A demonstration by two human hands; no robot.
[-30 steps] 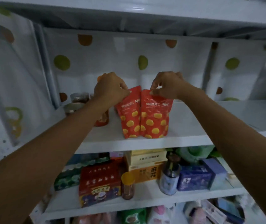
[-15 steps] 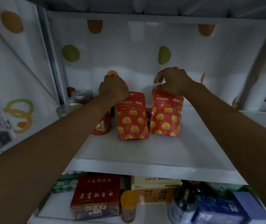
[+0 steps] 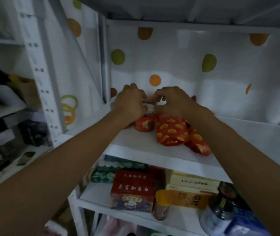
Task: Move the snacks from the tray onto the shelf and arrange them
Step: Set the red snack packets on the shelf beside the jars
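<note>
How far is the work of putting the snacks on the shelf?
Done: two red snack bags lie on the upper shelf, tipped over. In hand: left hand and right hand are at a lidded jar behind them; the grip is hidden. Left: standing the bags up. The tray is not visible.

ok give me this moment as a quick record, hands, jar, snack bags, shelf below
left hand: on the jar top, from the left
right hand: on the jar top, from the right
jar: red label, upright, back left of the upper shelf
snack bags: two red ones with yellow shapes, tipped over right of the jar
lower shelf: boxes, red box in front
</note>
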